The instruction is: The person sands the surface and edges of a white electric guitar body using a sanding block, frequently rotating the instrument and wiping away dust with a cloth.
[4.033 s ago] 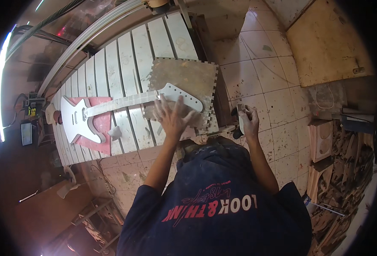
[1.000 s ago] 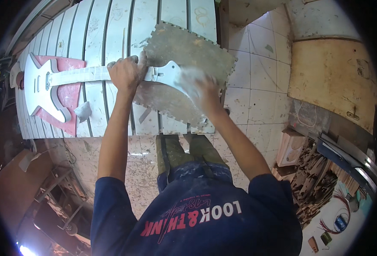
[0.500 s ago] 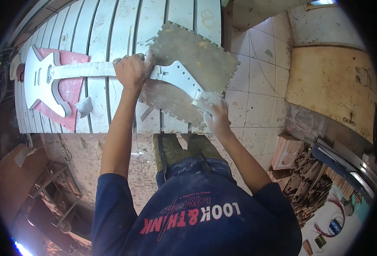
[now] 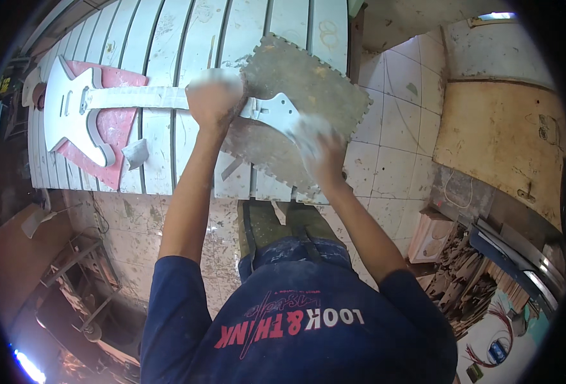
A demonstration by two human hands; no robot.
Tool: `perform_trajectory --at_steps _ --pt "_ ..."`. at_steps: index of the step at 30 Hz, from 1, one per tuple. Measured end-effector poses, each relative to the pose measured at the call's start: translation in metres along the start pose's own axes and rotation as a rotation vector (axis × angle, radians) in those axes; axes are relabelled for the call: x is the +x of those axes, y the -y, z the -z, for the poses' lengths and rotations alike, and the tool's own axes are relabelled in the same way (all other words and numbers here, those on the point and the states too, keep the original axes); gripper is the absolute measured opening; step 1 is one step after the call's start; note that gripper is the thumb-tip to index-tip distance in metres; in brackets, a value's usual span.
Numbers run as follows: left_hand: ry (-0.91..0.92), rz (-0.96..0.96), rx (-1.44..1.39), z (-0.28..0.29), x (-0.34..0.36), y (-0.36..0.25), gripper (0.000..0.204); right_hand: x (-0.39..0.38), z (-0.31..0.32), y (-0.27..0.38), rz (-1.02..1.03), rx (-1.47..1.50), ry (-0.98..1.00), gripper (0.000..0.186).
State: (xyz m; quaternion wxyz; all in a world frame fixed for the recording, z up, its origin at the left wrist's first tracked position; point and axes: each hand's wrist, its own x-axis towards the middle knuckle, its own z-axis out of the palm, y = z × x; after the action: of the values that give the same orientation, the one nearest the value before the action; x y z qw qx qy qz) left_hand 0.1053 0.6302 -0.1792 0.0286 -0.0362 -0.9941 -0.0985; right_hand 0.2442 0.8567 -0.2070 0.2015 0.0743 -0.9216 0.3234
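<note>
A white electric guitar (image 4: 77, 121) with an angular body lies flat, its neck (image 4: 142, 98) wrapped in pale tape and pointing right. My left hand (image 4: 215, 105) is closed around the neck near the headstock (image 4: 274, 110); its fingers are partly blurred. On the lower right end of the headstock, my right hand (image 4: 326, 157) presses a pale, dust-covered pad (image 4: 306, 133). Motion smears that hand and hides the headstock's tip. Fine white dust coats the fingers.
Under the body is a pink sheet (image 4: 119, 121); a grey jigsaw-edged mat (image 4: 318, 83) underlies the headstock. A crumpled pale sheet (image 4: 135, 154) and a flat grey strip (image 4: 232, 169) rest on the white slatted table (image 4: 161, 38). Stacked wood pieces (image 4: 459, 281) stand at lower right.
My right hand has moved up from the headstock's tip onto its face with the pad. My left hand keeps its hold on the neck. The whole view has shifted slightly.
</note>
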Motion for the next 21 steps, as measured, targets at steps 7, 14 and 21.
perform_trajectory --at_steps 7,14,21 --pt "0.012 -0.009 0.026 0.003 0.000 -0.001 0.056 -0.015 0.003 -0.010 0.013 0.123 0.063 0.043" --pt "0.024 -0.014 0.039 0.004 0.000 -0.001 0.057 0.028 -0.008 0.005 -0.037 0.016 0.087 0.042" --pt "0.071 0.011 0.083 0.003 0.002 -0.002 0.058 -0.019 0.014 -0.010 0.009 0.069 0.107 0.048"
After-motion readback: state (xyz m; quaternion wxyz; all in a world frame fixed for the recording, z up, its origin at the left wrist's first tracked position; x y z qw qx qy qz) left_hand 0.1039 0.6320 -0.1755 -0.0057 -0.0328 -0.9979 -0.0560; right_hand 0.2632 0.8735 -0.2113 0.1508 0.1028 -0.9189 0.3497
